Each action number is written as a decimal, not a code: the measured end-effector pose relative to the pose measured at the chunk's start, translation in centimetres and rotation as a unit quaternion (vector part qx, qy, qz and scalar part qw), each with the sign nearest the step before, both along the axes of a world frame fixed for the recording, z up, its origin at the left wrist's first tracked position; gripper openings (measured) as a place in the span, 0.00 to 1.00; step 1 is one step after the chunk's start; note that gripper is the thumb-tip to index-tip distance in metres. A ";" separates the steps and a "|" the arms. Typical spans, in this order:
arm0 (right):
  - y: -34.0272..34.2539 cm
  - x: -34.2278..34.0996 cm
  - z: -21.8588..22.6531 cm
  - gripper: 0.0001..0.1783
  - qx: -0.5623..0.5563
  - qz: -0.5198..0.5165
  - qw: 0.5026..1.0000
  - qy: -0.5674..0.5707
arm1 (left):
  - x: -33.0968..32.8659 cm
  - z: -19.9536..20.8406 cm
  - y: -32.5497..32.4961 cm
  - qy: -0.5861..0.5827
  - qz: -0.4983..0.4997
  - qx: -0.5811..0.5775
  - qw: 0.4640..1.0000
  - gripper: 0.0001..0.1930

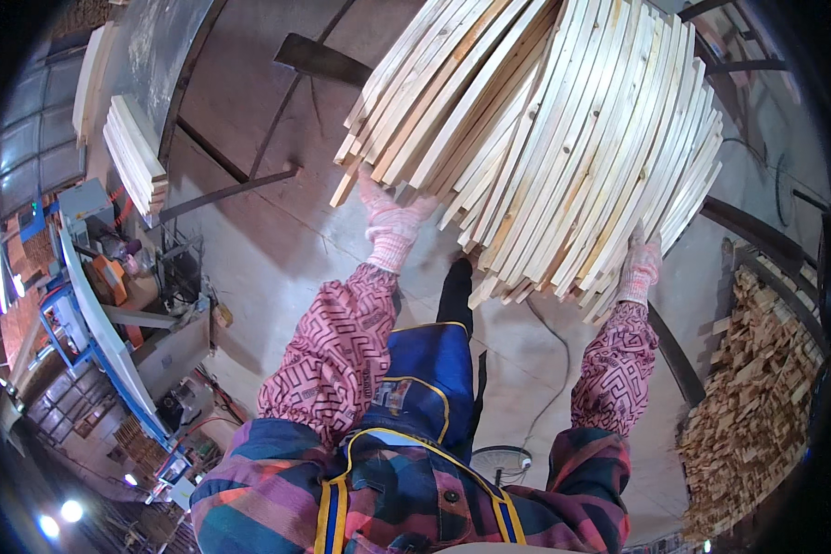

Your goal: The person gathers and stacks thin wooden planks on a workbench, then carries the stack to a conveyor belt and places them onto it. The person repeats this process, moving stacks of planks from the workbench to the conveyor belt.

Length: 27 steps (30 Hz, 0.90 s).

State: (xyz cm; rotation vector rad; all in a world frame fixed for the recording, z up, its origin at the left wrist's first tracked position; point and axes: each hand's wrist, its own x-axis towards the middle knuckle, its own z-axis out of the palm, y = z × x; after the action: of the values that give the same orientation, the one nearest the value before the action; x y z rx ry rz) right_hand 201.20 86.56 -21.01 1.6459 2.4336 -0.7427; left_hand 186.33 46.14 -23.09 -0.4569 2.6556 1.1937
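Observation:
A big bundle of pale wooden slats (545,138) fills the upper middle of the view, its near ends fanned out toward me. My left hand (390,224), in a pink knit glove, presses against the slat ends at the bundle's lower left. My right hand (639,263), also gloved, holds the bundle's lower right edge. Both forearms wear pink patterned sleeve covers, and a blue apron hangs below them.
A smaller stack of slats (137,152) lies at the upper left beside a dark metal sheet. A blue-framed machine bench (102,323) stands at the left. A heap of small wood offcuts (757,406) sits at the right. Dark metal bars (231,189) cross the concrete floor.

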 end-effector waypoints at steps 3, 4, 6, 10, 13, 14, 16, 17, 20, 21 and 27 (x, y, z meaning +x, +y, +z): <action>0.0 0.8 -0.8 0.45 -0.018 0.011 0.997 0.076 | -0.8 2.4 2.7 -0.056 0.055 0.046 0.996 0.66; 0.1 1.2 -1.2 0.45 -0.013 0.028 0.996 0.078 | -0.8 3.6 2.8 -0.125 0.065 0.030 0.989 0.63; 1.6 2.5 -2.4 0.43 0.043 0.100 0.994 0.013 | 2.8 5.0 3.7 -0.121 -0.059 0.042 0.990 0.60; -0.8 0.0 0.6 0.48 -0.035 -0.005 0.999 0.032 | 6.5 8.0 4.6 -0.073 -0.224 -0.037 0.971 0.47; 2.5 2.3 -3.2 0.49 -0.022 -0.004 1.000 0.022 | 4.6 4.0 1.1 0.043 -0.133 0.140 0.980 0.27; 1.6 1.3 -2.3 0.48 -0.024 -0.006 1.000 0.018 | 2.9 4.4 0.2 0.050 -0.146 0.126 0.980 0.24; 0.5 1.3 -0.8 0.48 -0.004 -0.027 1.000 0.012 | -1.0 7.2 -0.3 0.058 -0.182 0.105 0.976 0.19; 0.2 1.2 -0.5 0.47 -0.014 -0.028 0.999 0.002 | -2.6 7.6 0.5 0.037 -0.193 0.130 0.972 0.19; -0.5 -0.5 0.8 0.44 -0.042 -0.019 0.999 0.011 | -8.5 4.6 4.6 0.008 -0.211 0.212 0.954 0.18; -0.7 -0.8 0.7 0.44 -0.022 -0.012 0.999 0.020 | -10.1 2.7 6.3 0.013 -0.207 0.242 0.948 0.19; -0.3 1.2 -0.2 0.46 0.043 -0.006 0.999 -0.026 | -12.7 3.4 12.1 -0.056 -0.348 -0.004 0.936 0.24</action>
State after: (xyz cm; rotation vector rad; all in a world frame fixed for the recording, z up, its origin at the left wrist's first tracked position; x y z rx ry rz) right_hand 202.40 86.22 -21.19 1.6901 2.4533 -0.5983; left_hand 173.66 58.29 -19.68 0.3866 2.3839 0.8869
